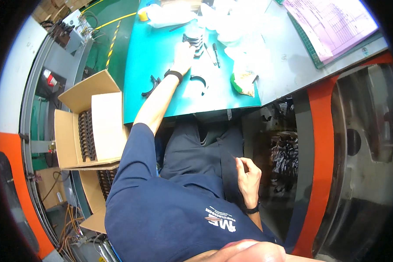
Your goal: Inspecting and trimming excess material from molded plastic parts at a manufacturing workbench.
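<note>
My left hand (184,56) reaches over the teal mat (139,48), its fingers closed at the left end of a row of black curved parts (195,40). Glare washes out part of that hand. Nearer to me on the mat lie one black C-shaped part (199,82) and, left of my forearm, another dark curved part (151,86). Low by my lap, my right hand (249,178) pinches thumb and finger together. Something thin seems to stick out from the pinch, too small to name.
A black marker (216,55) lies right of the row. Plastic bags (170,16) and a green-and-white bag (243,83) are on the table. Papers (332,26) rest on a cutting mat at right. An open cardboard box (107,126) of black parts stands at left, beside machinery.
</note>
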The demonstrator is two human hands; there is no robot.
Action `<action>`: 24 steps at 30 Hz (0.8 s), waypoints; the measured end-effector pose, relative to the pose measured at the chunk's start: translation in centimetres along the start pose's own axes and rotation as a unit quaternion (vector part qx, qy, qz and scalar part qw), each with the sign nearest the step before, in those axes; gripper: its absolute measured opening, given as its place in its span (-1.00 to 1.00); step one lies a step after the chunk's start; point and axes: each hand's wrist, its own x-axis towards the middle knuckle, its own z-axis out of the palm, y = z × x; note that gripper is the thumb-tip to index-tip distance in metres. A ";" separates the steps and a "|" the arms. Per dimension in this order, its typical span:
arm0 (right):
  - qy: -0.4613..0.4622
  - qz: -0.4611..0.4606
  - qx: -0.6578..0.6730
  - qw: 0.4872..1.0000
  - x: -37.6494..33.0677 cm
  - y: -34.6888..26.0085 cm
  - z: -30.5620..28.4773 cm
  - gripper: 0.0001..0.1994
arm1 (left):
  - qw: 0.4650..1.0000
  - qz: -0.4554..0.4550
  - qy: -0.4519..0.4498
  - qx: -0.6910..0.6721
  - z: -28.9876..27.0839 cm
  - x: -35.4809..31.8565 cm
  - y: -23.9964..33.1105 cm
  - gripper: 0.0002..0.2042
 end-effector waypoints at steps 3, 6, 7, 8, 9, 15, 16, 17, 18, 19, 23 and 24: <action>0.000 -0.004 0.009 1.000 0.6 -0.2 0.4 -0.81 | 0.983 -0.110 0.142 -0.042 -1.3 0.4 1.1 -0.82; 0.008 -0.035 0.004 0.999 1.3 -0.2 0.6 -0.78 | 0.977 -0.195 0.052 -0.062 -5.9 -1.9 5.6 -0.81; 0.016 -0.047 -0.007 0.999 1.6 -0.3 0.7 -0.78 | 0.972 -0.190 0.016 -0.138 -6.9 -3.5 7.6 -0.80; 0.022 -0.060 -0.017 0.998 1.7 -0.4 0.9 -0.77 | 0.960 -0.183 -0.022 -0.212 -8.1 -5.0 9.7 -0.78; 0.018 -0.066 -0.017 0.998 2.0 -0.4 1.1 -0.77 | 0.980 -0.141 -0.052 -0.130 -9.6 -5.6 12.1 -0.78; -0.041 -0.020 0.053 0.998 3.2 -0.6 1.0 -0.75 | 0.969 -0.101 -0.079 -0.213 -10.4 -11.1 13.3 -0.84; -0.024 -0.021 0.072 0.997 3.7 -0.4 0.8 -0.74 | 0.946 -0.105 -0.093 -0.292 -11.8 -11.9 13.7 -0.85; 0.004 -0.022 0.105 0.994 4.5 0.6 0.8 -0.73 | 0.935 -0.025 -0.084 -0.344 -14.6 -11.8 14.8 -0.88; 0.020 -0.024 0.141 0.989 5.3 1.4 1.2 -0.72 | 0.929 0.062 -0.096 -0.351 -16.8 -12.3 15.0 -0.89; -0.014 0.059 0.216 0.974 5.7 0.8 0.6 -0.67 | 0.906 0.098 -0.141 -0.387 -19.7 -12.5 15.8 -0.88; -0.185 0.101 0.348 0.913 6.6 0.2 -0.6 -0.62 | 0.878 0.223 -0.169 -0.388 -26.0 -14.2 16.9 -0.80; -0.189 0.099 0.364 0.907 6.5 -0.4 -0.6 -0.64 | 0.878 0.220 -0.166 -0.390 -26.8 -14.5 17.0 -0.79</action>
